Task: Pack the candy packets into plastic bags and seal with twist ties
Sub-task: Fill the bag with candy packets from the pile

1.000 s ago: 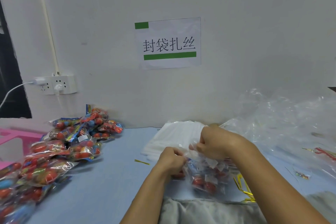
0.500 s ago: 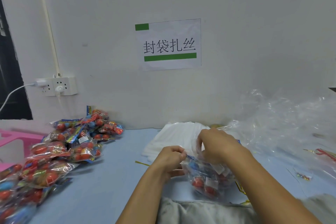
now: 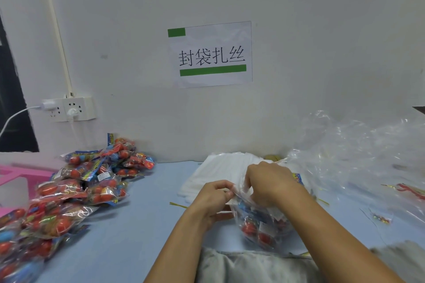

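**A:** What's the bench like where you're sitting?

**B:** A pale blue table [image 3: 142, 225] pushed against a white wall [image 3: 322, 41], with a printed paper sign [image 3: 210, 54] taped up and a power strip [image 3: 69, 109] off to the left. I keep the loose candy packets [image 3: 76, 193] heaped on my left so they're within reach, and the stack of flat plastic bags [image 3: 220, 169] straight ahead, just behind my hands.

**A:** And what are you holding?

**B:** The filled bag [image 3: 259, 223], standing on the table close to me with red and blue candy showing through it. My left hand [image 3: 212, 200] has its fingers curled and pinches the plastic at the bag's mouth; my right hand [image 3: 268, 182] is curled over the top from the other side, gripping the same gathered plastic. I'd say both are bunching the neck so a tie can go round it.

**A:** Is a tie on it already?

**B:** I can't tell; my fingers hide the neck. One spare twist tie [image 3: 178, 205] lies on the table just left of my left hand, and more lie to the right, beside the crumpled clear plastic [image 3: 358, 156].
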The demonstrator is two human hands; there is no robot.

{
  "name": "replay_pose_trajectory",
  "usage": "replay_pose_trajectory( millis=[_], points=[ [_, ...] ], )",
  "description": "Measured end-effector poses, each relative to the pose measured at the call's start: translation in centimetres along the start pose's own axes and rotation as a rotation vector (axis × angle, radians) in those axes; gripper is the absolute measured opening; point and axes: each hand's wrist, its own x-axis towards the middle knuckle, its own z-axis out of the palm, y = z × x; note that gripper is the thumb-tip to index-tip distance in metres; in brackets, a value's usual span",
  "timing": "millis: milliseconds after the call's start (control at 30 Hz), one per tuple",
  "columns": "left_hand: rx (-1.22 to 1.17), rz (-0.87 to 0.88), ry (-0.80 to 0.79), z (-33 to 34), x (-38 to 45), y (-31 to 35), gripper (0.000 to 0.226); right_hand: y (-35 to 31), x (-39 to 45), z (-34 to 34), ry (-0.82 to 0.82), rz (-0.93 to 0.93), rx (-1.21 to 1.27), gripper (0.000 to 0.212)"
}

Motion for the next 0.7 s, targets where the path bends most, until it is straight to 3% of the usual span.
replay_pose_trajectory(
  millis=[333, 533, 700],
  points=[
    [-0.027, 0.028, 0.085, 0.0, 0.4, -0.2, 0.010, 0.5, -0.1, 0.4, 0.174, -0.051, 0.114, 0.022],
    [0.036, 0.035, 0.089, 0.2, 0.6, -0.6, 0.011, 0.4, 0.3, 0.9, 0.198, -0.057, 0.095, 0.028],
    [0.120, 0.012, 0.150, 0.3, 1.1, -0.8, 0.016, 0.8, 0.7, 1.2, 0.264, -0.071, 0.238, 0.035]
  ],
)
